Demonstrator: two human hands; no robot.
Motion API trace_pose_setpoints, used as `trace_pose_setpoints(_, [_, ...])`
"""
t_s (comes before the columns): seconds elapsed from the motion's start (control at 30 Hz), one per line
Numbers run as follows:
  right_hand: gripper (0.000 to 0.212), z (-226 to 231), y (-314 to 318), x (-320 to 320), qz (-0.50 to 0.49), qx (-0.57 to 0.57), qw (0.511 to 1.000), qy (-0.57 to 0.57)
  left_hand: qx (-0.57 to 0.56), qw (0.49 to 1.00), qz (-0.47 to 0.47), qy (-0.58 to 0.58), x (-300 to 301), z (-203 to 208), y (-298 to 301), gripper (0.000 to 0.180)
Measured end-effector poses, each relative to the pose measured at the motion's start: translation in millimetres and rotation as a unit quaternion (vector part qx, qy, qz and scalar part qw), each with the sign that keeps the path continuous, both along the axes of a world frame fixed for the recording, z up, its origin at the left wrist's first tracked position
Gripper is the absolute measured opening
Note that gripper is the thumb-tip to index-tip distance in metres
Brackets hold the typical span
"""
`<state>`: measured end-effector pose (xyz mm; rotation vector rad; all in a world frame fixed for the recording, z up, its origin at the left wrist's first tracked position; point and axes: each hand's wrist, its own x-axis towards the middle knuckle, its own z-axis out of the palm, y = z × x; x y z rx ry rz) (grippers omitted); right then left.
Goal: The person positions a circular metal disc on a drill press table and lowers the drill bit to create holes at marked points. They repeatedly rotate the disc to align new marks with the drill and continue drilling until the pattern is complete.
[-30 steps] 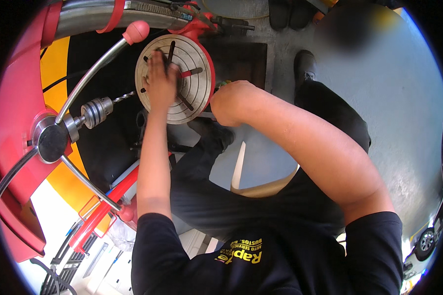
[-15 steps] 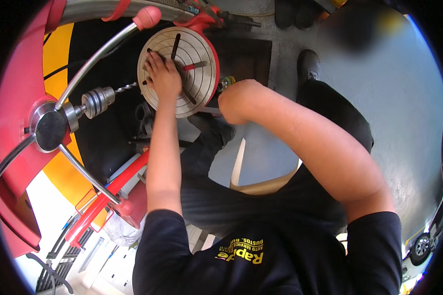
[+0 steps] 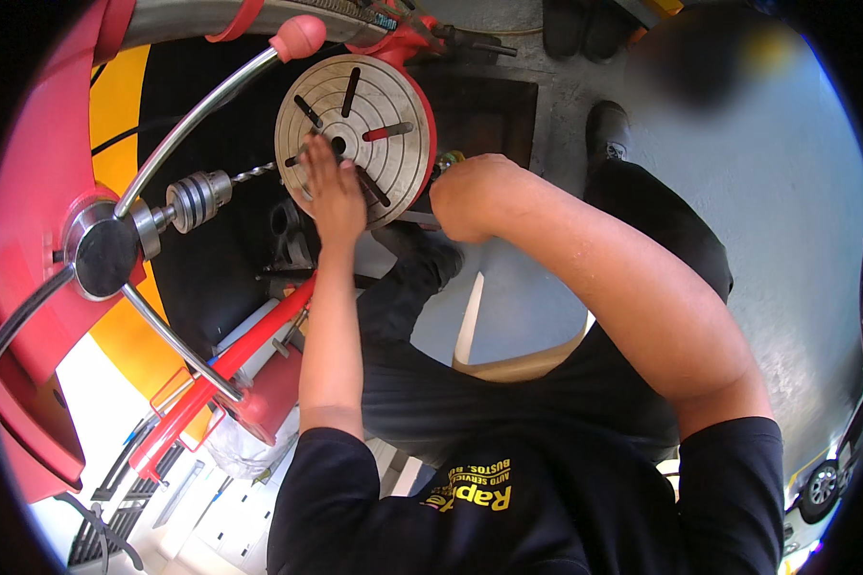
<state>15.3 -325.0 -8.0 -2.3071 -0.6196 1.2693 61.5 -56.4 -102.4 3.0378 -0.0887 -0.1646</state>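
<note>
Over the grey floor [image 3: 767,201], the round slotted table [image 3: 393,171] stands near the drill bit [image 3: 255,172], and my left hand [image 3: 338,203] lies on it, fingers straight, perhaps to steady it, while my right hand's [image 3: 472,196] grip beside its edge I cannot tell.

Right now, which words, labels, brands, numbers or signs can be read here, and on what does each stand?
Black shirt: yellow lettering on its front, partly legible; wording not copied out.
Round slotted plate and drill chuck: no readable text.
Any marks in the background are too small or blurred to read.
</note>
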Motion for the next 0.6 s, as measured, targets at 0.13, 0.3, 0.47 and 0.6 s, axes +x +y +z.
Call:
trace_pose_setpoints(0.13, [0.041, 13.3, 6.1, 0.0, 0.072, -0.001, 0.997, 0.041, -0.011, 0.998, 0.067, -0.012, 41.6, 9.1, 41.3, 0.068])
trace_pose_setpoints(0.3, [0.04, 0.9, 0.0, 1.9, 0.01, -0.006, 0.999, 0.038, 0.017, 0.998, -0.065, -0.017, -16.1, -11.8, -7.2, 0.067])
trace_pose_setpoints(0.47, [0.04, 6.8, 4.3, -9.2, 0.032, 0.004, 0.999, 0.018, -0.001, 0.994, 0.102, -0.035, 48.0, 6.6, 29.8, 0.069])
trace_pose_setpoints(0.6, [0.029, 4.4, -8.9, -2.5, 0.019, 0.0, 1.0, -0.005, 0.018, 0.998, -0.056, -0.023, -20.0, -8.0, -9.1, 0.066])
